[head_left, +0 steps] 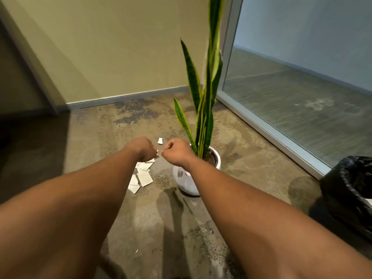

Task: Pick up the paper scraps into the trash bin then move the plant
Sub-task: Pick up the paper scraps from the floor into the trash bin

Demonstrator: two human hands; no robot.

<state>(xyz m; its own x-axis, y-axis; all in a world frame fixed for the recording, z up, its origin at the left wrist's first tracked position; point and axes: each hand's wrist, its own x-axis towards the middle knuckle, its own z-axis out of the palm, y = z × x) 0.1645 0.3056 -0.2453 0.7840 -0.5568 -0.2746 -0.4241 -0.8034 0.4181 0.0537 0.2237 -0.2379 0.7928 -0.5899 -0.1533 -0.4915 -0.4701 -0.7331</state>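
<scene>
Several white paper scraps (143,175) lie in a loose pile on the concrete floor, just left of the plant's white pot (186,183). One more scrap (160,140) lies apart, farther back. The plant (203,109) is a tall snake plant with green, yellow-edged leaves. My left hand (143,149) hovers over the pile with its fingers curled, and a small white paper edge shows at its fingertips. My right hand (177,152) is a closed fist close beside it, in front of the pot's rim. The trash bin (350,196), lined with a black bag, stands at the right edge.
A beige wall with a grey baseboard (124,97) closes the back. A glass partition in a metal frame (267,129) runs along the right, behind the plant and bin. Open floor lies to the left and in front of me.
</scene>
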